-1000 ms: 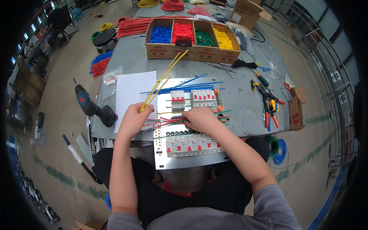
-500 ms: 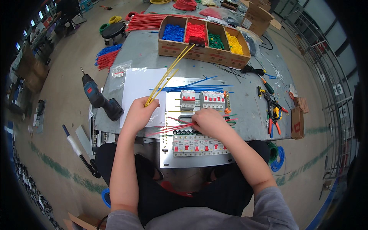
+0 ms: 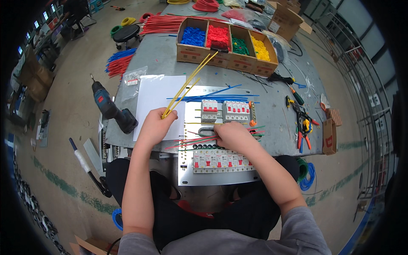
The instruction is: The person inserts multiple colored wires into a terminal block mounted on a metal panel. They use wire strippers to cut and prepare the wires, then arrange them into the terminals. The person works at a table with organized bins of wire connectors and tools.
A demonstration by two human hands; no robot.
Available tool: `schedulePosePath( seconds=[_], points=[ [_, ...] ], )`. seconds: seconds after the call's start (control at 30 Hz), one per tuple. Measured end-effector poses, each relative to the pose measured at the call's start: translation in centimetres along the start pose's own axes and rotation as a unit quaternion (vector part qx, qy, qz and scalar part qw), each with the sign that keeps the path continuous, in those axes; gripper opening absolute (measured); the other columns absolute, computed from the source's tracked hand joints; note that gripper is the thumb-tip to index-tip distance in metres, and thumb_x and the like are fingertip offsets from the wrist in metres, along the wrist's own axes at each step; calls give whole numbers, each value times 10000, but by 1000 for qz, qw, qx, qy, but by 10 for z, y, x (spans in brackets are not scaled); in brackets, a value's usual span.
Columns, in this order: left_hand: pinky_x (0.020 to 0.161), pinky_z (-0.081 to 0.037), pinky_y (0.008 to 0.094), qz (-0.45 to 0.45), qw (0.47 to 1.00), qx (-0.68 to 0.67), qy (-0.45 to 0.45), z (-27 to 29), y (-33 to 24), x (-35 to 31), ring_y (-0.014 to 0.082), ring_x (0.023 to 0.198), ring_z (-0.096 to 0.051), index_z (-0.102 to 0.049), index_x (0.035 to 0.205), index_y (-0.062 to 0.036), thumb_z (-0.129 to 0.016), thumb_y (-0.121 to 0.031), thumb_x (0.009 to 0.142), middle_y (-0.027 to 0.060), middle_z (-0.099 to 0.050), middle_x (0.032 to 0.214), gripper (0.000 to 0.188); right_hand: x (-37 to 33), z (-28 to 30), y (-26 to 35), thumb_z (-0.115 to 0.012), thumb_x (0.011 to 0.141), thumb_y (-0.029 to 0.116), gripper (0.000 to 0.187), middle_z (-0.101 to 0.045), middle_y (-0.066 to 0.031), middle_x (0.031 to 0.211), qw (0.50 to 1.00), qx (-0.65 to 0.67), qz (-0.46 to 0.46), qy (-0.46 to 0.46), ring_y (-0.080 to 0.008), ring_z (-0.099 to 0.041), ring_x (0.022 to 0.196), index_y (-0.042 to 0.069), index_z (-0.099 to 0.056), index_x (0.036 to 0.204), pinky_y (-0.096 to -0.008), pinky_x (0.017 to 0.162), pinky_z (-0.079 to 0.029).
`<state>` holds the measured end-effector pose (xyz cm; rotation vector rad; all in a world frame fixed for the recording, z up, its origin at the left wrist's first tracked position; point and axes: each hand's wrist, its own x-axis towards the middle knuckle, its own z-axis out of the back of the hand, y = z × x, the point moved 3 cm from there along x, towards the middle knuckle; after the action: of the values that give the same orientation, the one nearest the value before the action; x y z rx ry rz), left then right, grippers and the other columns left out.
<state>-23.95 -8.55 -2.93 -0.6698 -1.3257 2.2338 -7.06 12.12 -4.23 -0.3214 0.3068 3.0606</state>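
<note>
My left hand (image 3: 157,126) is closed around a few yellow wires (image 3: 185,91), which slant up and to the right past the white paper. My right hand (image 3: 234,135) is bent down over the middle of a metal mounting plate (image 3: 182,170), its fingers closed on red and green wires (image 3: 196,140); the fingertips are partly hidden. Just beyond it stand a breaker with red switches (image 3: 209,111) and a wider breaker block (image 3: 236,111). A row of breakers (image 3: 219,162) runs along the plate's near side. Blue wires (image 3: 216,98) lie across its far end.
A divided cardboard box (image 3: 204,54) holds blue, red, green and yellow small parts at the back. A cordless drill (image 3: 108,106) rests left of the white paper (image 3: 159,91). Pliers (image 3: 304,127) and a screwdriver (image 3: 296,94) lie on the right. A stool (image 3: 126,34) stands beyond the table's left edge.
My right hand has shifted slightly, and the red and green wires by its fingers lie differently. My left hand keeps the yellow wires in nearly the same place.
</note>
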Motion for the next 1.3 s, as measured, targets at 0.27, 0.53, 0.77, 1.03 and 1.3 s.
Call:
schedulePosePath(
  seconds=[0.27, 0.53, 0.77, 1.03, 1.3],
  points=[
    [572, -355, 283, -3, 1000, 14, 7, 0, -3, -2, 59, 619, -432, -753, 949, 0, -650, -315, 1016, -49, -524, 663, 338, -3, -12, -6, -694, 877, 185, 159, -746, -149, 879, 999, -1, 34, -11, -355, -724, 894, 41, -724, 939, -479, 826, -564],
    [566, -349, 294, -2, 1000, 13, 1, -3, 3, 2, 63, 616, -430, -752, 941, 8, -671, -318, 999, -48, -516, 653, 341, -3, -14, -4, -750, 832, 204, 169, -748, -161, 880, 999, 20, 34, 26, -363, -721, 904, 48, -760, 895, -470, 817, -575],
    [567, -351, 296, 13, 1000, 19, 4, -1, 1, -2, 66, 622, -434, -749, 940, 14, -678, -328, 989, -42, -522, 658, 354, -6, 6, -10, -752, 804, 178, 204, -727, -170, 877, 993, 83, -5, 84, -359, -712, 888, 22, -736, 935, -456, 799, -568],
    [564, -366, 306, 2, 999, 35, 6, -3, 3, 1, 73, 620, -451, -742, 941, 31, -682, -337, 983, -22, -546, 657, 375, -17, 0, -11, -671, 938, 224, 261, -730, -164, 984, 967, 216, 27, 131, -331, -705, 947, 28, -731, 1101, -430, 856, -555],
    [557, -378, 318, -6, 999, 47, -2, -6, 3, 2, 84, 603, -464, -734, 930, 37, -677, -335, 986, -7, -555, 647, 381, -38, 18, -24, -615, 995, 211, 297, -739, -164, 1146, 957, 265, -45, 112, -325, -705, 1054, 27, -715, 1206, -416, 924, -557]
  ],
)
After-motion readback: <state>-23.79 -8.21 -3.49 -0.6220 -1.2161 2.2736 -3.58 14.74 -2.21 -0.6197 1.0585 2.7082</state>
